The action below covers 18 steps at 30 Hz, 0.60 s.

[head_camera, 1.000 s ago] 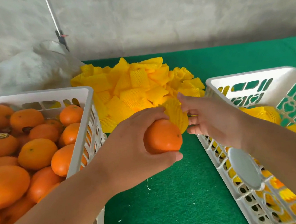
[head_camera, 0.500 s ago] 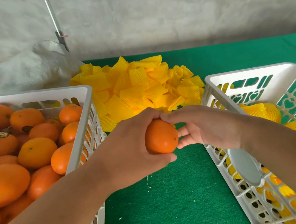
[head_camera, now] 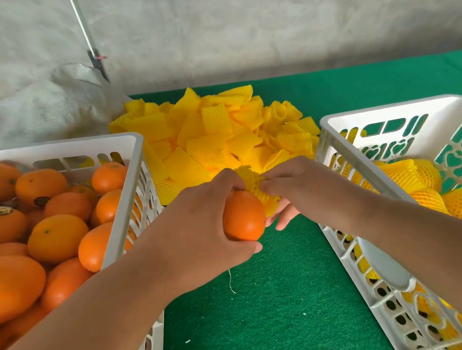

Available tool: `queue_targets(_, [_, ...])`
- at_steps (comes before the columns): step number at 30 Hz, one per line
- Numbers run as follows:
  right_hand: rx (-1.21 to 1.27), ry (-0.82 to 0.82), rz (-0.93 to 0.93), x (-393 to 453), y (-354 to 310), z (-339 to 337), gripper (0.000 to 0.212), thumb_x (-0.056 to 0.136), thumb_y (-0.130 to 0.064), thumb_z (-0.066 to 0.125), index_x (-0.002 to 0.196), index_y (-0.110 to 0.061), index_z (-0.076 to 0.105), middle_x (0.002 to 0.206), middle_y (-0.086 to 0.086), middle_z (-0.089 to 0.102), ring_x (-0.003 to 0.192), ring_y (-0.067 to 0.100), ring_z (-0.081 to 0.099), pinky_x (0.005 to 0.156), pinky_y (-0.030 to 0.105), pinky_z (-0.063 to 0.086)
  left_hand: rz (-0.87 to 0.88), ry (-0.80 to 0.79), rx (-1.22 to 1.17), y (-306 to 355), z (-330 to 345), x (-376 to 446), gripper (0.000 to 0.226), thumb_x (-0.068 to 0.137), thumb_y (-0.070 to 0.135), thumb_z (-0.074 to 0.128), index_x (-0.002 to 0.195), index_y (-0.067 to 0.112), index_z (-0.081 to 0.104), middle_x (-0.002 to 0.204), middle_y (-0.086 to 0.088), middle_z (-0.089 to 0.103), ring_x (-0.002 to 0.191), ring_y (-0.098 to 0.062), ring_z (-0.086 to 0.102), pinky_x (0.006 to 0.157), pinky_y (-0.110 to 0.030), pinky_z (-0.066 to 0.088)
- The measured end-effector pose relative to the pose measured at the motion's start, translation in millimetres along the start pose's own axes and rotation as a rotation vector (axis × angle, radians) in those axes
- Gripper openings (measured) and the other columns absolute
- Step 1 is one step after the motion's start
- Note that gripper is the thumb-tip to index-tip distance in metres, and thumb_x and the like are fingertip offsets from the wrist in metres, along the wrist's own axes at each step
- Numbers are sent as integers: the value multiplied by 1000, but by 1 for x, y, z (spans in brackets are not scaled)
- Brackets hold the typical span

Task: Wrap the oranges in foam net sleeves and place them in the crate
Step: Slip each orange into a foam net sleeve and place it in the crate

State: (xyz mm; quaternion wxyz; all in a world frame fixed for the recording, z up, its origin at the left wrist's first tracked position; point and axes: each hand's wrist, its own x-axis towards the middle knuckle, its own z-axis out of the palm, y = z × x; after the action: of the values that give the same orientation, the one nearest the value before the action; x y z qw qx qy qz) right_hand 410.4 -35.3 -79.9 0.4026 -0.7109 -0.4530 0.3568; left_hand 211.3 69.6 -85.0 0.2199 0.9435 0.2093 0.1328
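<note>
One orange [head_camera: 244,216] gripped in left hand [head_camera: 201,229] over green worktop [head_camera: 267,313] | foam net sleeve [head_camera: 257,190] now pinched by both hands, right hand [head_camera: 291,194] newly pulling it against fruit's far side | sleeving begun, not yet over | white crate [head_camera: 349,145] just right of right hand, awaiting.

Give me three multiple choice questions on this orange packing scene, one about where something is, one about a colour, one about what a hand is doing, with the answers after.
1. Where is the pile of loose foam sleeves?
A. Inside the left crate
B. On the table between the two crates, toward the far side
C. On the white sack

2. What colour is the table cover?
A. Green
B. Blue
C. Grey

3. What is the left hand doing?
A. Resting flat on the table
B. Gripping an orange
C. Lifting a crate

Answers: 1 B, the pile lies on the cover between the crates. 2 A, the cover is green. 3 B, its fingers curl round the fruit.
</note>
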Motion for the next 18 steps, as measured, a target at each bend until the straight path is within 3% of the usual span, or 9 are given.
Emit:
queue_targets(2, [-106, 28, -22, -1, 3, 3, 33, 108, -23, 54, 99, 3, 71, 82, 17, 77, 73, 20, 80, 72, 46, 66, -11, -16, 11, -1, 0, -1, 68, 71, 70, 83, 119, 52, 39, 101, 30, 53, 82, 4, 57, 64, -17, 43])
queue_targets(5, [-358, 146, -114, -3, 8, 4, 38, 107, -32, 53, 77, -12, 66, 70, 8, 71, 72, 25, 76, 70, 53, 60, -32, -9, 33, -3, 0, 0, 68, 72, 72, 82, 120, 53, 38, 101, 28, 52, 84, 3, 55, 65, -19, 43])
queue_targets(7, [-485, 232, -211, -3, 9, 3, 43, 107, -34, 52, 67, -20, 56, 71, 7, 62, 79, 29, 70, 70, 51, 54, -40, 4, 55, -4, -1, 1, 68, 72, 72, 81, 120, 54, 37, 98, 29, 50, 83, 4, 53, 64, -18, 41])
queue_targets(9, [-539, 287, -289, -3, 5, 4, 43, 106, -32, 52, 64, -31, 48, 78, -2, 57, 85, 24, 63, 75, 45, 49, -45, 1, 77, -6, -1, 2, 69, 72, 73, 80, 122, 54, 36, 97, 30, 47, 83, 5, 51, 65, -16, 38])
queue_targets(12, [-521, 319, -382, -3, 4, 6, 43, 106, -29, 55, 64, -27, 47, 72, 0, 52, 75, 22, 59, 68, 47, 46, -46, 2, 118, -8, 0, 3, 77, 71, 77, 79, 131, 54, 38, 103, 28, 43, 85, 1, 50, 70, -10, 32])
queue_targets(14, [-498, 302, -418, -5, 6, 8, 40, 107, -30, 57, 68, -22, 56, 62, 5, 50, 62, 25, 58, 60, 49, 43, -53, 14, 134, -8, -1, 4, 82, 70, 79, 77, 138, 51, 40, 109, 27, 43, 93, -1, 47, 73, -10, 32])
queue_targets(16, [-520, 289, -445, -7, 6, 10, 30, 106, -30, 59, 80, -19, 69, 61, 7, 57, 57, 24, 55, 59, 48, 42, -64, 31, 139, -8, -1, 4, 87, 69, 81, 75, 143, 48, 42, 112, 27, 42, 96, -2, 45, 74, -17, 35])
queue_targets(18, [-527, 302, -454, -8, 4, 12, 17, 103, -30, 63, 97, -22, 77, 72, 3, 68, 65, 19, 61, 64, 45, 49, -79, 52, 138, -7, -2, 4, 89, 69, 81, 75, 144, 44, 45, 114, 27, 42, 96, -1, 43, 75, -17, 34])
